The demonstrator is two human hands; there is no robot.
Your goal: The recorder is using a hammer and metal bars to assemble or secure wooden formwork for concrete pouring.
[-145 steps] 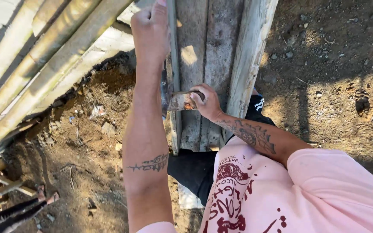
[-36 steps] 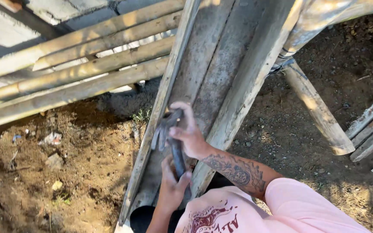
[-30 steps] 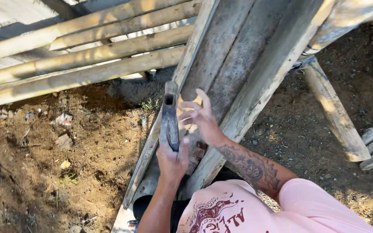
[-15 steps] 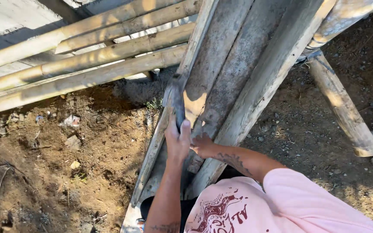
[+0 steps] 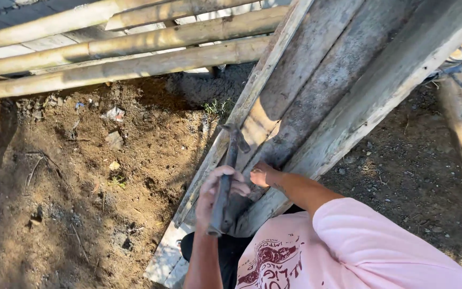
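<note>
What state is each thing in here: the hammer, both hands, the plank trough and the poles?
Dark metal hammer: raised, head up, handle gripped.
Left hand: fingers closed around the hammer handle.
Right hand: resting on the boards, seemingly pinching something too small to tell.
Weathered grey plank trough: leaning at a slant over the dirt.
Pale bamboo poles: lying stacked side by side.

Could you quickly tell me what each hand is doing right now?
Left hand: closed around the hammer handle.
Right hand: fingers curled, resting on the grey plank; whether it holds anything cannot be told.
</note>
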